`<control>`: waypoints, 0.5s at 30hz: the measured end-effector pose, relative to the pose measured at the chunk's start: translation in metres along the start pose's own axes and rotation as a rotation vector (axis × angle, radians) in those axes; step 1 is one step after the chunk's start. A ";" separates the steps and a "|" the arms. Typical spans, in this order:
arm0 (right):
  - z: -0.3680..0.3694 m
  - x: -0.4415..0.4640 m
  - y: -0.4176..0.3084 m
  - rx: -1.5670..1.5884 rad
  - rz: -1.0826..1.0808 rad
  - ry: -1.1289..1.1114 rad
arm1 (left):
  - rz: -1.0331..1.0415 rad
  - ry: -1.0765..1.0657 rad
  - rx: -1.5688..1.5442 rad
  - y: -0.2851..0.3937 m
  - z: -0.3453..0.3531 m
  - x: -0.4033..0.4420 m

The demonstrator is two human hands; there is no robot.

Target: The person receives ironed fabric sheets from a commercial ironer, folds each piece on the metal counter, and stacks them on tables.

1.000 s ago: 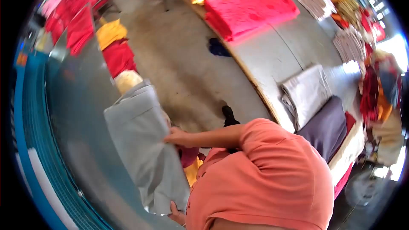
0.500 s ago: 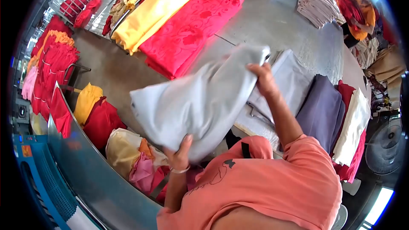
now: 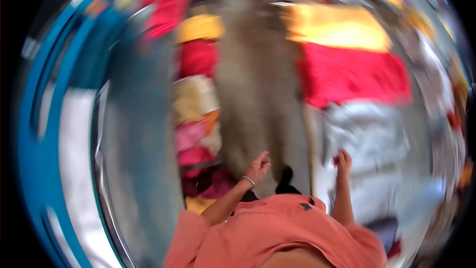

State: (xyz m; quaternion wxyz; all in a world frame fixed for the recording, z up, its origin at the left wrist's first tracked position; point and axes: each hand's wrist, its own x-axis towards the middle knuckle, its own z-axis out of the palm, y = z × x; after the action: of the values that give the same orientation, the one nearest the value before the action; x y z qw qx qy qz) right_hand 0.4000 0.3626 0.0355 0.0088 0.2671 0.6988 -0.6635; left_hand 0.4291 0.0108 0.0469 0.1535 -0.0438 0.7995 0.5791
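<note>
My left hand (image 3: 259,167), with a bracelet at its wrist, is over the floor between the two work surfaces, its fingers curled together; whether it pinches anything is too blurred to tell. Close to the near edge of the right-hand table, my right hand (image 3: 343,161) has its fingers bent in front of the light grey cloth (image 3: 367,134). That cloth lies on the table beside the red patterned cloth (image 3: 354,75). A yellow cloth (image 3: 339,26) lies beyond the red one. Another grey cloth (image 3: 374,196) is nearer my body.
On the left is a long metal surface (image 3: 144,144) beside a blue machine (image 3: 37,139). Yellow, red, cream and pink cloth bundles (image 3: 196,99) line its edge. Whitish cloth stacks (image 3: 434,79) stand at the far right. The view is smeared by motion.
The light grey cloth has gone from both my hands onto the table next to the red cloth. Both hands have drawn back towards my body, and the view has swung left.
</note>
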 end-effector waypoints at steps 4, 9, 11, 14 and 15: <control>0.172 -0.030 -0.031 0.024 -0.077 -0.580 | 0.021 0.422 -0.112 -0.029 -0.094 -0.065; 0.386 -0.120 -0.067 -0.115 -0.222 -1.162 | 0.116 1.043 -0.098 -0.050 -0.231 -0.159; 0.462 -0.191 -0.087 -0.133 -0.177 -1.200 | 0.011 1.253 -0.152 -0.078 -0.287 -0.206; 0.557 -0.253 -0.051 -0.242 -0.533 -1.375 | -0.050 1.517 -0.036 -0.140 -0.375 -0.282; 0.583 -0.276 -0.041 -0.377 -0.682 -1.362 | -0.096 1.574 0.028 -0.163 -0.404 -0.307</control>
State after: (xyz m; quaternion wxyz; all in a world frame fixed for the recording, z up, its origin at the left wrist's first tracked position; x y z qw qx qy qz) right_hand 0.4213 -0.2799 0.1053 0.2762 -0.4339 0.6840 -0.5173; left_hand 0.6821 -0.4551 0.1033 -0.4322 -0.4735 0.6776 0.3604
